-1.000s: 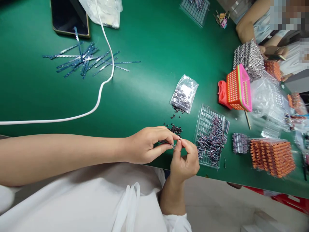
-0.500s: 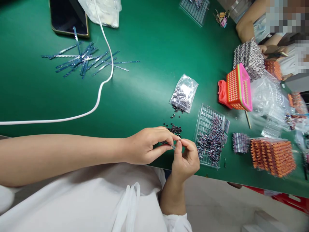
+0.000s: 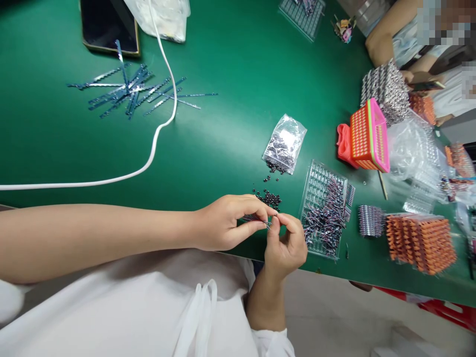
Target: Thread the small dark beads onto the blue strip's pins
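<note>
My left hand (image 3: pixel 226 220) is closed in a pinch over the table's near edge, holding a few thin, dark leaded pieces (image 3: pixel 267 224) whose fine ends poke out between thumb and fingers. Against its fingertips, my right hand (image 3: pixel 286 243) pinches with thumb and forefinger. A tiny dark bead (image 3: pixel 276 215) seems to sit where the fingertips meet; the fingers mostly hide it. Just beyond the hands lies a loose heap of small dark beads (image 3: pixel 270 199). Right of them, a clear ribbed tray (image 3: pixel 314 181) carries a tangled pile of thin leaded pieces (image 3: pixel 329 218).
Behind the beads lies a clear bag (image 3: pixel 285 144) of more beads. Blue notched strips (image 3: pixel 130 91), a white cable (image 3: pixel 154 144) and a phone (image 3: pixel 109 25) are at left. Plastic baskets (image 3: pixel 368 136) and stacked orange parts (image 3: pixel 420 243) stand right. Another person's arm (image 3: pixel 390 29) rests beyond.
Both hands stay together in nearly the same pinch, with only slight finger movement. The view has shifted a little. Nothing on the table has visibly been moved.
</note>
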The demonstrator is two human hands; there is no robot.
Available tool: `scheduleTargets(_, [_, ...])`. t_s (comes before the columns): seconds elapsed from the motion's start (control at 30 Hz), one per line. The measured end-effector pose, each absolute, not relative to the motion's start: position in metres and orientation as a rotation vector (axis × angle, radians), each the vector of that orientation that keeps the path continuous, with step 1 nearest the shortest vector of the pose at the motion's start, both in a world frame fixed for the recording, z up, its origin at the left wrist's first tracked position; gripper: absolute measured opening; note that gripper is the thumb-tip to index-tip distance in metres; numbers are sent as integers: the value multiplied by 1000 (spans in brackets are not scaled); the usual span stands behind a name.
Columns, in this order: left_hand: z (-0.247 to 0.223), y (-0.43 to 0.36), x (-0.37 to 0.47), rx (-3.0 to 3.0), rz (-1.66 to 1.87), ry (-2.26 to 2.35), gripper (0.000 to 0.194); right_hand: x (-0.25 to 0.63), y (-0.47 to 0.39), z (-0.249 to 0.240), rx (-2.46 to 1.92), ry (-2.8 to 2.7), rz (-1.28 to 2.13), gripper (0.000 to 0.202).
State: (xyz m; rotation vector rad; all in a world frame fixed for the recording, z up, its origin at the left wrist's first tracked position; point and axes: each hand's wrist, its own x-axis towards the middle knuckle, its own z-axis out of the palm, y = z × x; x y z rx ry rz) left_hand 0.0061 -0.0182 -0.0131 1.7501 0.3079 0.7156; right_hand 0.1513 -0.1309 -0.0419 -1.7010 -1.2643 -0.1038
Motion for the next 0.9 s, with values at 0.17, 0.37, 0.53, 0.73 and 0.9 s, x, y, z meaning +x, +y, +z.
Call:
scheduleTargets(0.17, [-8,-17,7,1544,504,418,11,149,-131,-43,-1695,-1184,-42,9])
scheduleTargets(0.37, [-8,-15,10,1319,390,572,20,150,-134,-39,-1588,-981,335,3])
scheduleTargets(0.53, [-6,-14,9,1347,386,593,22,153,-134,-39,-1530,-945,431,4])
scheduleTargets(0.73, [-8,-13,9,1362,381,589,21,152,-135,-40,-1516,-935,459,4])
scheduleTargets(0.9, [-9,-13,9,1366,395,576,20,153,-135,-39,-1537,-947,462,4])
